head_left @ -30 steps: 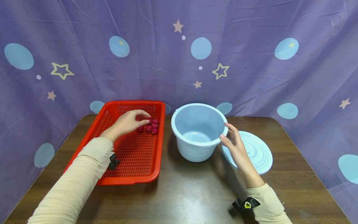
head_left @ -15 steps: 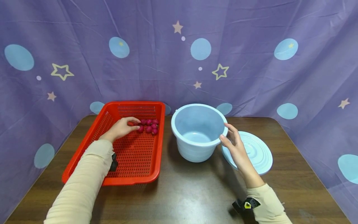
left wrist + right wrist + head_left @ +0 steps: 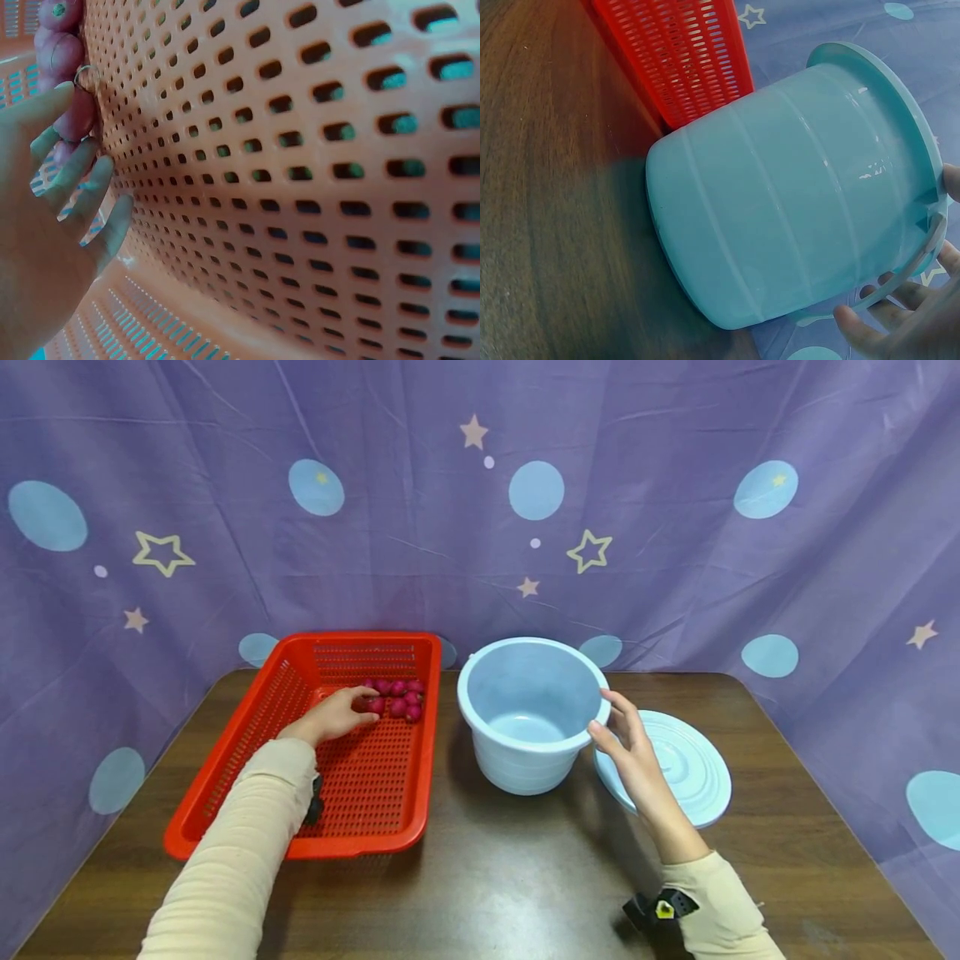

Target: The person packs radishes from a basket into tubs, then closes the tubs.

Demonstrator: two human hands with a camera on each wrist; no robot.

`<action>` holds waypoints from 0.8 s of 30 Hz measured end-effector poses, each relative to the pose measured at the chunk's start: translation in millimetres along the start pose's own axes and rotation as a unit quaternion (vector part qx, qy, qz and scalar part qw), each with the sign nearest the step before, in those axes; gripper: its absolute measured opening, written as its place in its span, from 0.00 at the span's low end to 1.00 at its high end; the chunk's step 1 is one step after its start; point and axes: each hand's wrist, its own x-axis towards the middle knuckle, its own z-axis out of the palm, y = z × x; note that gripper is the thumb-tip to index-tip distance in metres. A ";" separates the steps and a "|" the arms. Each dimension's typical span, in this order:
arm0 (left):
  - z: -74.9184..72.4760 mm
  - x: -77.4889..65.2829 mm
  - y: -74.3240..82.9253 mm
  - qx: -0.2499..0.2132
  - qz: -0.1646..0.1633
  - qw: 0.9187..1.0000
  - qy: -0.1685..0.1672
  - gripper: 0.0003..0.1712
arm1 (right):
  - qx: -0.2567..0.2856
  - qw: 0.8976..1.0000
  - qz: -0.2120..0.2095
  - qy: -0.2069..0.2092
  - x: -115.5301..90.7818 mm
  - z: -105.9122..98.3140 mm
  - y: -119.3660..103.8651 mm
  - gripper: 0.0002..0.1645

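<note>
Several small round magenta radishes [image 3: 397, 707] lie together toward the far right of a red perforated basket [image 3: 362, 837]. My left hand [image 3: 335, 714] reaches into the basket from the left. Its thumb and spread fingers lie either side of the nearest radish [image 3: 76, 120]; a firm grip cannot be made out. To the right stands a light blue bucket [image 3: 517, 768], upright and with nothing seen inside. My right hand [image 3: 633, 752] holds its right rim with thumb and fingers. In the right wrist view, my other fingers are beside the bucket's thin handle [image 3: 900, 277].
A round light blue lid [image 3: 690, 768] lies on the wooden table [image 3: 517, 885], right of the bucket and partly behind my right hand. A purple curtain [image 3: 420, 510] with stars and dots hangs behind the table's far edge.
My left hand drew back to the left from the radishes, then lowered and came in at the nearest one. My right hand and the bucket stayed still.
</note>
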 end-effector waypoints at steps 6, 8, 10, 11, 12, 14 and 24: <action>-0.1 0.5 4.4 0.006 -0.015 1.000 -0.008 0.26 | 0.000 1.000 0.000 0.000 0.2 0.4 -0.7 0.34; 0.2 1.0 6.3 0.013 -0.028 0.999 -0.013 0.26 | 0.000 1.000 0.001 0.000 0.1 0.5 -0.7 0.34; 0.6 1.6 7.4 0.025 -0.039 0.999 -0.013 0.26 | 0.001 1.000 0.002 0.000 -0.2 0.7 -0.7 0.34; 0.7 1.8 8.0 0.035 -0.048 0.998 -0.011 0.26 | 0.001 1.000 0.002 0.000 -0.4 0.7 -0.6 0.34; 0.8 1.8 8.5 0.044 -0.057 0.997 -0.008 0.26 | 0.001 1.000 0.003 0.001 -0.5 0.7 -0.6 0.34; 0.9 2.1 8.4 0.059 -0.073 0.996 -0.001 0.25 | 0.001 1.000 0.003 0.001 -0.9 0.7 -0.5 0.34; -2.7 1.0 3.1 -0.031 -0.098 0.995 0.013 0.27 | 0.001 1.000 0.000 0.001 -0.9 0.4 -2.0 0.34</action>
